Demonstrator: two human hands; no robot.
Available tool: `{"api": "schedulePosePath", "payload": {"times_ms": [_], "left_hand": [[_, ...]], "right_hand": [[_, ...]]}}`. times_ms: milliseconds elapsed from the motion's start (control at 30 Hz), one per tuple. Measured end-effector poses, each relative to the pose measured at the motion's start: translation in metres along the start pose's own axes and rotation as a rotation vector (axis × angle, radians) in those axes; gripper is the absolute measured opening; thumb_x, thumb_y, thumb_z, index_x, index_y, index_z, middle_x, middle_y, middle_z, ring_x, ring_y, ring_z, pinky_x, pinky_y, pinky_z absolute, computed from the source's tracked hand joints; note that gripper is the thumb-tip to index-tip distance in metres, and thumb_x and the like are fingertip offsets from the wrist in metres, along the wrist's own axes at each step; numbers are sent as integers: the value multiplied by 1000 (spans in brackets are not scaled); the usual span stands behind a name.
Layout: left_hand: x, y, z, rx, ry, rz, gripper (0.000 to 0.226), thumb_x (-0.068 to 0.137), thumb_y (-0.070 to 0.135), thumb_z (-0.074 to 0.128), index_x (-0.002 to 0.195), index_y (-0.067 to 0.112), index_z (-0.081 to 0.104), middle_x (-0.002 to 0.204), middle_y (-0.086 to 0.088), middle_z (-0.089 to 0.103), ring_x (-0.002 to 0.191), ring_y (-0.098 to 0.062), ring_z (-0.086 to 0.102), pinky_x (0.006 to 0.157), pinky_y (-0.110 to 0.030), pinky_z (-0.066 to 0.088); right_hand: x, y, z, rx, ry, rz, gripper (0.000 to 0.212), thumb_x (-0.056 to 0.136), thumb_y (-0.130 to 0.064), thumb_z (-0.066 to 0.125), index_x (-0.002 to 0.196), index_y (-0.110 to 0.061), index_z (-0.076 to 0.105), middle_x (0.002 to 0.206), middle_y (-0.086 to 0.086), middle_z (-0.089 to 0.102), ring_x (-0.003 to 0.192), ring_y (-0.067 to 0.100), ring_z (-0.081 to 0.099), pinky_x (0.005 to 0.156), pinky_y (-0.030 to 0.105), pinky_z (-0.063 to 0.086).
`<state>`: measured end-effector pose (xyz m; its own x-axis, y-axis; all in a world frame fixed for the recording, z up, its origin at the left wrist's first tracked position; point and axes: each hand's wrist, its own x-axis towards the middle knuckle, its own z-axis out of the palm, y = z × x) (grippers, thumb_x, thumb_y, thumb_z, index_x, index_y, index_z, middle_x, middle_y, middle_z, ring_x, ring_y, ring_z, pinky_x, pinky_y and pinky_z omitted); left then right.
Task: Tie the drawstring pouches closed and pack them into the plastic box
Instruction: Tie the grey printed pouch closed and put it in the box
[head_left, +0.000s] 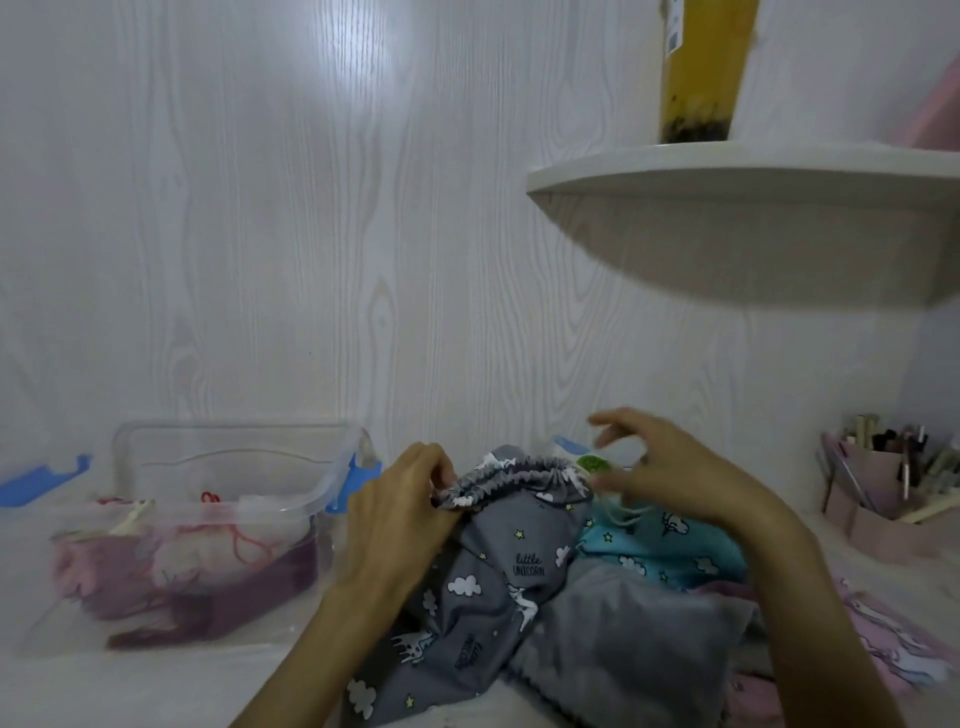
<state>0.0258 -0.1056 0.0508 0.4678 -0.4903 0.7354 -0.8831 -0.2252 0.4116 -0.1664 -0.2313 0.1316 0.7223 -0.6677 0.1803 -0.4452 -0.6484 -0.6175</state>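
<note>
Left hand (402, 501) grip pinching grey pouch (483, 582) gathered mouth, right hand (670, 475) grip loose on drawstring (618, 512)

Right hand (670, 467) fingers (605, 421) are motion-blurred. Above the shelf (727, 171), the yellow container (701, 67) is cut off. Plastic box (218, 467) contents are indistinct.

My left hand (402, 499) is pinched shut, knuckles up; my right hand (670, 470) hovers beside it, fingers curled, slightly blurred.
</note>
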Motion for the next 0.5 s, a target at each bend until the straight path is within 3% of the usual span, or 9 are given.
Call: {"api": "schedulePosePath", "payload": {"times_ms": [67, 100, 133, 200, 267, 333, 400, 500], "left_hand": [[1, -2, 0, 7, 6, 7, 30, 76, 26, 71, 67, 28, 42, 68, 9, 55, 56, -9, 55, 56, -31, 43], [2, -4, 0, 15, -16, 5, 30, 76, 28, 71, 67, 27, 42, 69, 8, 56, 56, -8, 56, 57, -31, 44], [3, -5, -1, 12, -58, -4, 29, 76, 31, 70, 67, 26, 43, 70, 8, 58, 57, -9, 57, 59, -31, 47], [8, -7, -3, -61, -248, -66, 26, 75, 39, 71, 75, 27, 48, 75, 7, 65, 63, -8, 62, 63, -30, 51], [13, -9, -9, -216, -556, -152, 28, 75, 43, 72, 92, 28, 56, 91, 9, 67, 76, -7, 67, 71, -31, 54], [16, -9, -15, -231, -755, -115, 25, 84, 37, 66, 106, 26, 64, 102, 7, 69, 86, -9, 68, 83, -37, 55], [17, -4, -21, -29, -691, -17, 18, 90, 28, 61, 104, 23, 69, 102, 6, 71, 87, -10, 67, 84, -34, 53], [19, 3, -27, 313, -355, 54, 14, 91, 33, 58, 97, 27, 70, 96, 6, 71, 89, -15, 65, 76, -30, 50]], "right_hand": [[4, -4, 18, -108, -232, 45, 47, 82, -18, 70, 123, -23, 50, 118, 0, 59, 69, 10, 62, 61, 22, 51], [7, -3, 26, -168, -223, 64, 31, 83, -18, 68, 112, -19, 57, 107, 4, 65, 67, 12, 64, 60, 24, 52], [9, -4, 32, -209, -140, 63, 12, 84, -18, 65, 95, -14, 63, 92, 8, 70, 65, 16, 65, 61, 29, 53], [13, -3, 34, -208, 124, 62, 19, 82, -23, 65, 74, -7, 70, 71, 12, 69, 65, 20, 63, 65, 36, 53], [14, -1, 31, -131, 275, 50, 11, 78, -22, 71, 75, -12, 75, 69, 10, 70, 67, 19, 63, 66, 33, 52], [12, 0, 26, -112, 238, 64, 11, 76, -12, 73, 86, -16, 77, 75, 6, 71, 75, 19, 67, 68, 30, 52], [11, 6, 23, -142, 148, 104, 20, 76, -6, 71, 93, -15, 76, 82, 6, 73, 76, 17, 66, 66, 26, 50], [12, 16, 17, -148, 245, 122, 7, 79, -15, 71, 80, -15, 78, 64, 1, 68, 61, 11, 61, 53, 19, 44]]}}
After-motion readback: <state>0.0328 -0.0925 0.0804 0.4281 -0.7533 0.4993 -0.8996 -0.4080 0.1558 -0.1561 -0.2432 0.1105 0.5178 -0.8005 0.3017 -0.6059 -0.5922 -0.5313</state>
